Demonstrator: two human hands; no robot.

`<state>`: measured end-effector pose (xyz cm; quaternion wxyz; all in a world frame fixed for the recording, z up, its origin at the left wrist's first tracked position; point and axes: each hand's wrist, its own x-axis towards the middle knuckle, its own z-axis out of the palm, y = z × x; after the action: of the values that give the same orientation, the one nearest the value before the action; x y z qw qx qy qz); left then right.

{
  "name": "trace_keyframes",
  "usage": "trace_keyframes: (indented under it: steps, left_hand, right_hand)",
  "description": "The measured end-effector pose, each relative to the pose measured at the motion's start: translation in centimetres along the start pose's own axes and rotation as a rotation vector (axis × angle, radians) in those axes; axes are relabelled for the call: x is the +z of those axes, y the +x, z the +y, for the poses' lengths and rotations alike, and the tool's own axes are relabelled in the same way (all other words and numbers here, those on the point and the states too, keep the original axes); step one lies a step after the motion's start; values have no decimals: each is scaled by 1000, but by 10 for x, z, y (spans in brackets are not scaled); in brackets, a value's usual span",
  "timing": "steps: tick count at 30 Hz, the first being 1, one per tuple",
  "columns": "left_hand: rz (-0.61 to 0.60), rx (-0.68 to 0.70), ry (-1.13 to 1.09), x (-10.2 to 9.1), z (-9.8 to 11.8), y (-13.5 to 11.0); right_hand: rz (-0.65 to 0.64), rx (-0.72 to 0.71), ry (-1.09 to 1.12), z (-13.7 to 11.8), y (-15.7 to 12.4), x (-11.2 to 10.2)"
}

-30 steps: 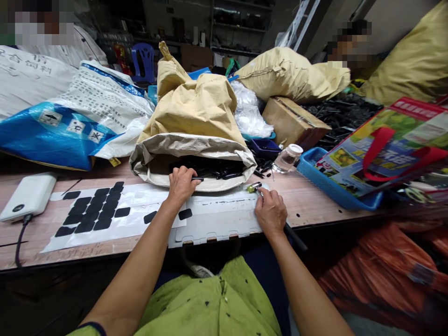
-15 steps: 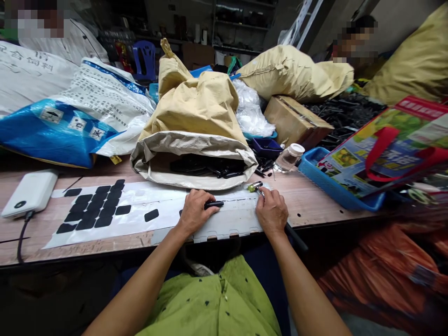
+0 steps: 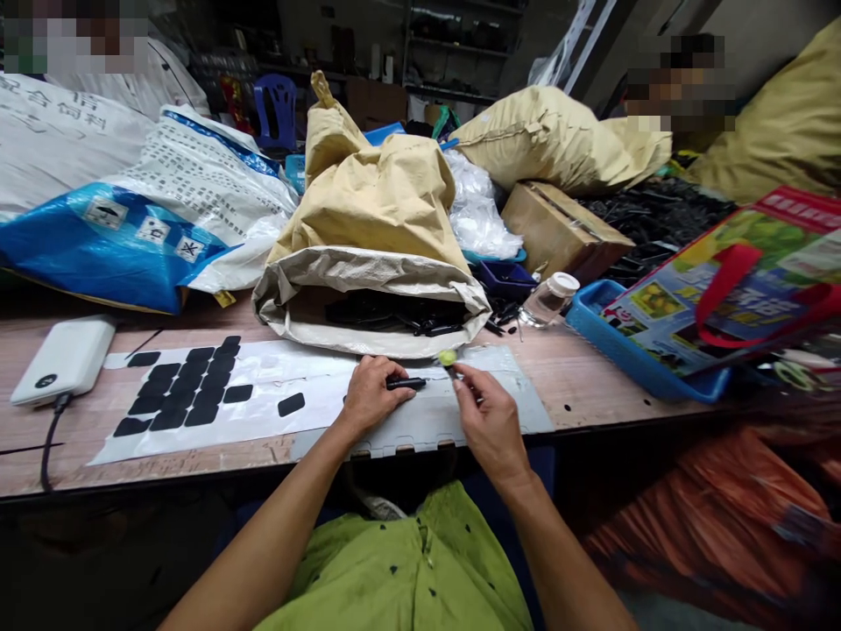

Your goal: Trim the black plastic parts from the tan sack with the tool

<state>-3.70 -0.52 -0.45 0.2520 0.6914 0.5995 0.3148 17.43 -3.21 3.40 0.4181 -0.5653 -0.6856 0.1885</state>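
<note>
Flat on the grey-white board, my left hand has its fingers closed round a short black pen-like piece. The piece points right, its end sticking out past my thumb. My right hand grips a small hammer with a rounded yellow-green head, lifted just up and right of the piece and apart from it. The hammer's handle is hidden by the hand. Behind both hands, a tan sack lies with its mouth facing me and black pieces inside.
On the left are a white sheet with black rounded squares, a white power bank with a cable, and a blue-white sack. A clear jar and a blue basket holding a printed bag stand right. Two people sit across.
My right hand has moved left and turned, bringing the hammer head nearer the black piece. My left hand keeps its hold. The view has shifted slightly.
</note>
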Motion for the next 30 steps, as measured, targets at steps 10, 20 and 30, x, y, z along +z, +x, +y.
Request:
trace_keyframes:
  steps: [10, 20, 30]
  left_hand:
    - [24, -23, -19, 1, 3, -1]
    - [35, -22, -27, 3, 2, 0]
    - [42, -18, -12, 3, 2, 0]
  right_hand:
    - [-122, -117, -87, -22, -17, 26]
    - [-82, -86, -118, -16, -18, 17]
    - [90, 0, -238, 18, 1, -12]
